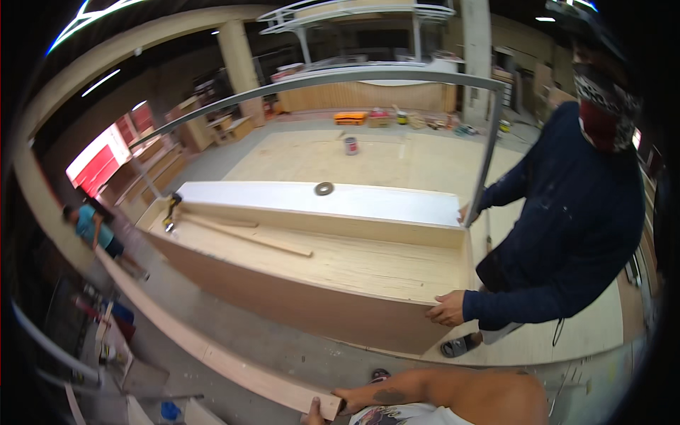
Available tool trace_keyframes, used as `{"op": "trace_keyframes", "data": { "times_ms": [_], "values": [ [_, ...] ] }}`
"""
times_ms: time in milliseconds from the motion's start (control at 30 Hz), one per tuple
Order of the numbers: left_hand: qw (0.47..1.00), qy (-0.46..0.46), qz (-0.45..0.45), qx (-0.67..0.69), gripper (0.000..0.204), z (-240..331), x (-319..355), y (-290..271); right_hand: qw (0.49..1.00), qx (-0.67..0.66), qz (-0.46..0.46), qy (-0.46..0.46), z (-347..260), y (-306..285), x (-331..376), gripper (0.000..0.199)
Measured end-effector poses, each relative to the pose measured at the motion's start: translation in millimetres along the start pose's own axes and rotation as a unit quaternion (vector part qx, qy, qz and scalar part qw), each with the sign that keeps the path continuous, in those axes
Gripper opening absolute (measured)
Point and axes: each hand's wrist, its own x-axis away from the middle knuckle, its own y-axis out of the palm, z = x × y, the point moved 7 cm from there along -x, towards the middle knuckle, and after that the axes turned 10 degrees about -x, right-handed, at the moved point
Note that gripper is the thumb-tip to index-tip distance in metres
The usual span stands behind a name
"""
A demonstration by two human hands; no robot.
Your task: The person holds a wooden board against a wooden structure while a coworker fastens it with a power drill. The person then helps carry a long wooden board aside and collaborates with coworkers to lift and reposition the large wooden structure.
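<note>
A long wooden plank (205, 347) runs from the lower middle up to the far left. My left hand (312, 413) grips its near end, the thumb lying on top and the other fingers mostly hidden. At the end face, my right hand (343, 401) holds the same plank, its forearm coming in from the right. A person in a teal shirt (91, 225) stands by the plank's far end; whether they hold it is too small to tell. Beyond the plank stands a long open plywood box (283, 290), apart from my hands.
A co-worker in a navy top (559, 212) has one hand (448, 309) on the box's right corner. A grey metal frame (489, 156) rises behind the box. Wood strips (248, 236) and a power drill (172, 211) lie at the box; a tape roll (324, 189) rests on its white ledge.
</note>
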Motion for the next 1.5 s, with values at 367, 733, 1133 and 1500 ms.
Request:
{"op": "trace_keyframes", "data": {
  "times_ms": [367,733,1133,1500],
  "values": [
    [0.974,0.028,0.170,0.146,0.051,56,-104,-67,0.980,-0.020,-0.089,0.175,-128,114,-71,0.032],
    [0.960,-0.009,0.266,-0.089,0.054,80,-168,-71,0.905,-0.272,0.054,0.322,-176,98,-99,0.041],
    [0.941,-0.021,0.271,-0.202,0.060,132,-223,-139,0.900,-0.257,0.106,0.336,-221,166,-161,0.039],
    [0.950,-0.001,0.290,-0.114,0.061,225,-367,-237,0.925,-0.220,0.085,0.298,-276,235,-346,0.035]
  ]
}}
